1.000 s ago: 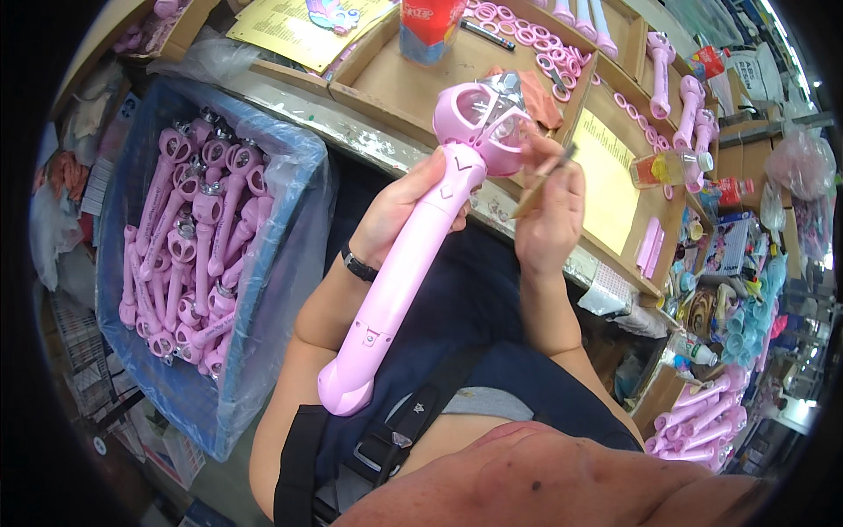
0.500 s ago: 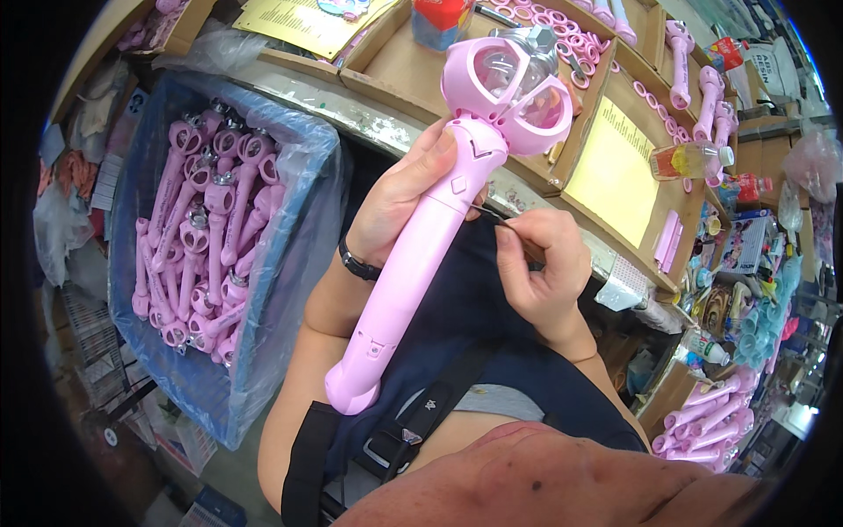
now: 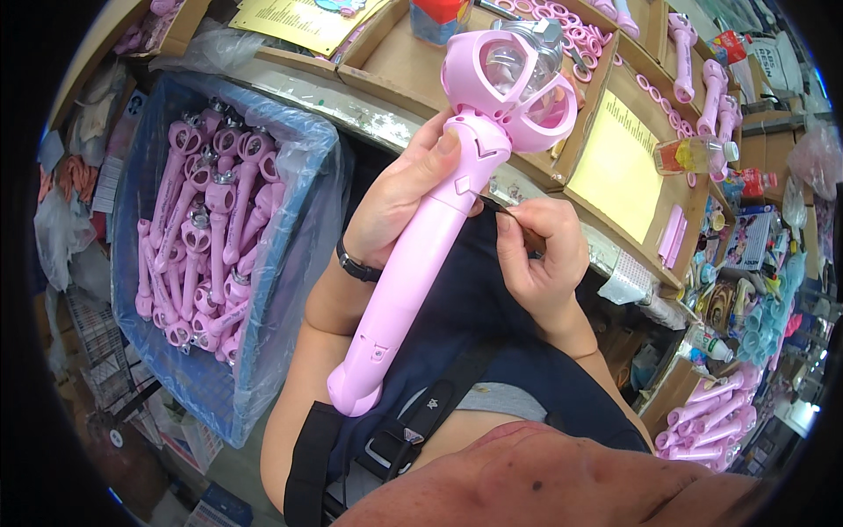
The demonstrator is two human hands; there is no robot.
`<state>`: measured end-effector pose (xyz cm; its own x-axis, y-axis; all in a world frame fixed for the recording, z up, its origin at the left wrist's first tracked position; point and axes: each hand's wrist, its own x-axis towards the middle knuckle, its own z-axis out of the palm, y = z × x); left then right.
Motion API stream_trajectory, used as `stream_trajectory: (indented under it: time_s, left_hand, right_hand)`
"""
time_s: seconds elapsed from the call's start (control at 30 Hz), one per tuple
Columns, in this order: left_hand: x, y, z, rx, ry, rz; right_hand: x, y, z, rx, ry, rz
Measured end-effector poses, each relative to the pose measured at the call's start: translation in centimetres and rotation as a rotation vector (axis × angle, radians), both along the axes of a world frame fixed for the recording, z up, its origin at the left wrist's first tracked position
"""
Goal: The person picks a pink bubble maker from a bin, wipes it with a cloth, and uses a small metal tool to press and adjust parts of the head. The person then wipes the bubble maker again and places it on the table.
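Note:
My left hand (image 3: 399,198) is wrapped round a pink toy wand (image 3: 408,272) just below its head. The wand lies diagonally, its clear globe and silver crown at the upper right, its rounded end toward my chest. My right hand (image 3: 549,250) pinches a thin dark blade-like strip (image 3: 499,206) between thumb and fingers. The strip's far end meets the wand's edge by the raised diamond, close to the seam round the handle. Whether it presses into the wand, I cannot tell.
At left stands a blue plastic-lined crate (image 3: 303,167) with several pink wands. Cardboard trays (image 3: 386,66) on the bench hold pink rings, a yellow sheet (image 3: 615,167) and a bottle (image 3: 689,156). More pink handles (image 3: 711,413) fill a box at lower right.
The tip of the dark strip has moved up along the wand, from near the seam toward the diamond. The wand has shifted slightly; both hands keep their holds.

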<state>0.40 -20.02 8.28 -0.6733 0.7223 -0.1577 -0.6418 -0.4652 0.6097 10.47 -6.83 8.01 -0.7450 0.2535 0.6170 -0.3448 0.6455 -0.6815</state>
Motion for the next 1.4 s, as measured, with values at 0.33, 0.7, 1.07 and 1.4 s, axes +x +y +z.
stream_trajectory:
  time_s: [0.33,0.7,1.07,1.4]
  left_hand:
    - [0.1,-0.1,-0.2,-0.025,0.039,-0.004]
    - [0.1,-0.1,-0.4,-0.034,0.030,-0.021]
    - [0.0,0.0,-1.2,0.055,-0.084,-0.061]
    - [-0.1,0.1,-3.4,0.115,-0.296,-0.206]
  right_hand:
    - [0.1,0.0,-0.2,-0.026,-0.010,0.019]
    - [0.2,-0.1,-0.5,-0.039,0.005,-0.002]
    - [-0.3,0.4,-1.0,-0.007,0.022,-0.018]
    - [-2.6,2.0,-1.9,-0.809,0.056,0.285]
